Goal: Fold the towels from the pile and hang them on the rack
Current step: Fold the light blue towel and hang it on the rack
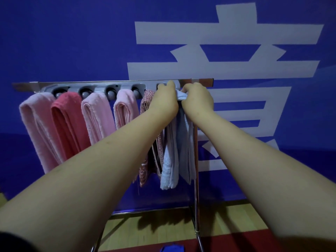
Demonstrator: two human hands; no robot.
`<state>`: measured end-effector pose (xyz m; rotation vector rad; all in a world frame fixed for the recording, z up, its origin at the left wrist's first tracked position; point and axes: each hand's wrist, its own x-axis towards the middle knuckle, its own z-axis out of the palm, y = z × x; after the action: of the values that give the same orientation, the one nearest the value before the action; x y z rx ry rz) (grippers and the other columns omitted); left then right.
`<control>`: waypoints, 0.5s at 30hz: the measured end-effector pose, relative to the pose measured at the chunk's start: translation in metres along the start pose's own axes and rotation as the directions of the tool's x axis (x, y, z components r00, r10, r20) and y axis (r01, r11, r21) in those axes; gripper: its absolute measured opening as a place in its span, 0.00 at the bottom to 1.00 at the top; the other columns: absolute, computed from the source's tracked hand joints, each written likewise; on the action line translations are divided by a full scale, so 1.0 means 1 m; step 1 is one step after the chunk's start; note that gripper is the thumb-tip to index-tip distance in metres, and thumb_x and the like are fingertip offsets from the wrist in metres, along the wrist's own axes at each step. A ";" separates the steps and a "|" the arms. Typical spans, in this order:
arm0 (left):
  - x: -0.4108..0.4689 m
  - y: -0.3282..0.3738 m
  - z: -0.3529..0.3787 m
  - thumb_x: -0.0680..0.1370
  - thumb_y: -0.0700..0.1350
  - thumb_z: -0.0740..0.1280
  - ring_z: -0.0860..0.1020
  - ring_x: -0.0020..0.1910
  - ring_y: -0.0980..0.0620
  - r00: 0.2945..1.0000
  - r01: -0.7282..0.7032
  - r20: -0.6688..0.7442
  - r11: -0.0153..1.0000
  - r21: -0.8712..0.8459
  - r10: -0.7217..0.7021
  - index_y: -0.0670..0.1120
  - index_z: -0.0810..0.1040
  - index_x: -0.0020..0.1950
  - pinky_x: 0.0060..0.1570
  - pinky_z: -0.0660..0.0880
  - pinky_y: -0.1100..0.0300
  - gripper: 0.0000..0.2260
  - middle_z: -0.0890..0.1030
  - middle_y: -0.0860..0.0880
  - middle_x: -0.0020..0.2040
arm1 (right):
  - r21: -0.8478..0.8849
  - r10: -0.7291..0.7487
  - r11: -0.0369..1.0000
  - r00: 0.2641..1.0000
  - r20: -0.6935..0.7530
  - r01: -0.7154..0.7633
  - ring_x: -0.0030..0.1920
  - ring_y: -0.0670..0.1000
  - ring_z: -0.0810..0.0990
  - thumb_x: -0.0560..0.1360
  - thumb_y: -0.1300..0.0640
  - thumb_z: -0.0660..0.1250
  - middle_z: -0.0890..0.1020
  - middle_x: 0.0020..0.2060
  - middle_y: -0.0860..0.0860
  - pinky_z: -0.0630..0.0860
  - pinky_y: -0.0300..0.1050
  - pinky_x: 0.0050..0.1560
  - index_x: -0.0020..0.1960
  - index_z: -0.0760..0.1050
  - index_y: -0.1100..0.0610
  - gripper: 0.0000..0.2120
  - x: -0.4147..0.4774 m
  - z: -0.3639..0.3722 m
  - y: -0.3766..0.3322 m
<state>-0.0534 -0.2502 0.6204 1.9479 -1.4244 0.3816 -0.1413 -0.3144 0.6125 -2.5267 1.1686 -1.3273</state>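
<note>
Gripping folded pale-blue terry towel (171, 160) with left hand (165, 103) and right hand (198, 100), at grey clip rail (98, 86) of chrome rack (196, 197), beside speckled pink towel (146, 102).

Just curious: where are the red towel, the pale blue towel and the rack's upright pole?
red towel (67, 120), head view, its front fold.
pale blue towel (170, 160), head view, its hanging lower half.
upright pole (196, 197), head view, bare stretch below the towels.
</note>
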 end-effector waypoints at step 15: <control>-0.011 -0.011 0.033 0.77 0.39 0.62 0.76 0.52 0.37 0.995 0.088 -0.033 0.977 -0.194 -0.097 0.37 0.68 0.62 0.42 0.68 0.53 0.14 0.75 0.35 0.57 | 0.075 0.039 0.996 0.999 0.026 -0.041 0.43 0.58 0.76 0.73 0.60 0.62 0.78 0.45 0.55 0.64 0.45 0.34 0.42 0.71 0.55 0.02 -0.013 0.012 0.002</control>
<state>-0.0527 -0.2631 0.5861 1.8303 -1.2885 0.2312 -0.1384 -0.3110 0.5958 -2.4469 1.1361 -1.3021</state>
